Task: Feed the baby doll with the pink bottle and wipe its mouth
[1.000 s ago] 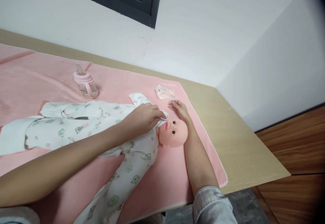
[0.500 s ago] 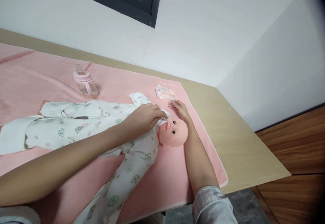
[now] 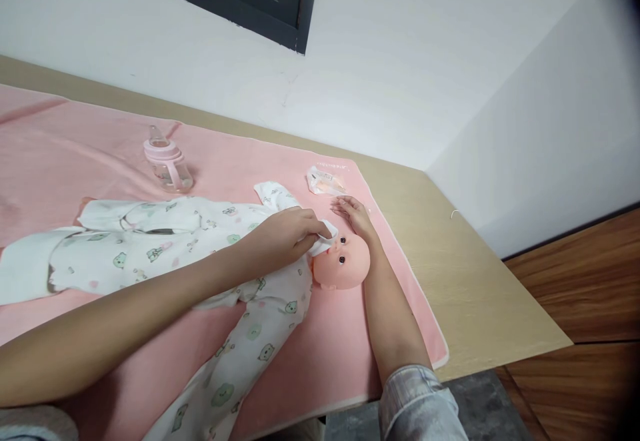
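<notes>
A bald baby doll (image 3: pixel 353 264) in a white sleepsuit with green bear prints lies on its back, head to the right. My left hand (image 3: pixel 293 235) pinches a small white cloth (image 3: pixel 323 241) and presses it on the doll's face at the mouth, covering most of the lips. Whether the cloth is fabric or tissue I cannot tell. Around the top of the doll's head curves my right arm; my right hand (image 3: pixel 353 213) rests beyond the head, palm side down, fingers stretched out and holding nothing.
A pink-lidded baby bottle (image 3: pixel 170 166) stands behind the doll's legs. Near my right fingertips lies a clear plastic packet (image 3: pixel 325 181). Everything is on a pink mat (image 3: pixel 345 334) over a wooden table (image 3: pixel 480 294), with a white wall behind and a dark-framed window above.
My left hand has shifted slightly right with the white cloth, which now lies over the doll's mouth. The right hand and the doll have stayed put.
</notes>
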A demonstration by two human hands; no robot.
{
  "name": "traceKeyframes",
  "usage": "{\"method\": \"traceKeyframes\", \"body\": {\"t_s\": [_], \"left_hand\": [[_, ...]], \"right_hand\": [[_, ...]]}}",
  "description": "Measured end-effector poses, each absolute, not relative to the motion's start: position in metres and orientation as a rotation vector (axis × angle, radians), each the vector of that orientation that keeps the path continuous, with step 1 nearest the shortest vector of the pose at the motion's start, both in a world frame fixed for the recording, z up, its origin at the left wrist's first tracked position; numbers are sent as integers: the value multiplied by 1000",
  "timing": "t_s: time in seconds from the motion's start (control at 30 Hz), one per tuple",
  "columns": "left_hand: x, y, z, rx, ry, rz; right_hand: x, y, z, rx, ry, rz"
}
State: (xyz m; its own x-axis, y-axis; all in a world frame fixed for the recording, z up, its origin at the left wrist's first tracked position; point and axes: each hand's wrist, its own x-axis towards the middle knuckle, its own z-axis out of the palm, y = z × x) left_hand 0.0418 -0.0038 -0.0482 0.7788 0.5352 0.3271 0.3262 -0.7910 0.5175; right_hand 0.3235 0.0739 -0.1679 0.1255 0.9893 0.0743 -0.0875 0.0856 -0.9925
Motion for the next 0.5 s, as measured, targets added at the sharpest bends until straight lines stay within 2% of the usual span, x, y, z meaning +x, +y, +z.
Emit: {"method": "traceKeyframes", "body": {"t_s": [0.5], "left_hand": [[43, -4, -45, 2587, 694, 629]], "right_hand": [[324, 74, -169, -1144, -1108, 1102]]}}
